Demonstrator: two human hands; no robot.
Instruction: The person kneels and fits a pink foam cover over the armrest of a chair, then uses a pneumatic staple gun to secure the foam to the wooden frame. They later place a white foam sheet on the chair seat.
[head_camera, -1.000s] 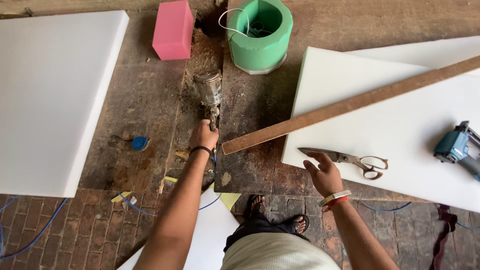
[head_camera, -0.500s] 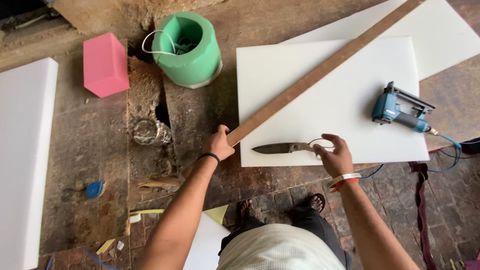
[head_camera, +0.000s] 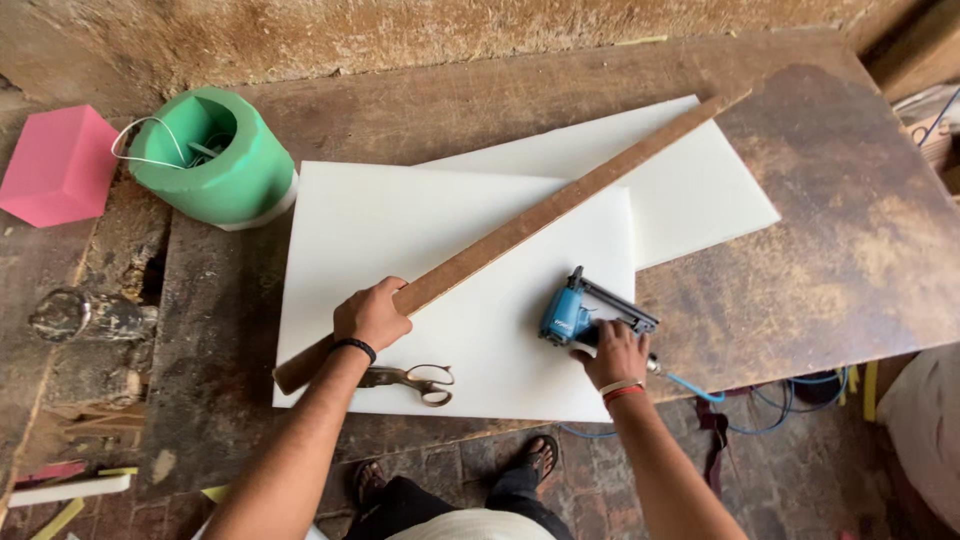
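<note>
Two hands busy: my left hand (head_camera: 372, 314) grips the long brown wooden strip (head_camera: 520, 232) across the white foam sheet (head_camera: 420, 230); my right hand (head_camera: 612, 352) grasps the blue staple gun (head_camera: 575, 312); metal scissors (head_camera: 412, 379) lie nearby.

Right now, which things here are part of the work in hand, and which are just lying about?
In hand:
left hand pressing the wooden strip
right hand on the blue staple gun
front white sheet under them

Lying about:
scissors
green tub
pink block
rear white sheet
</note>
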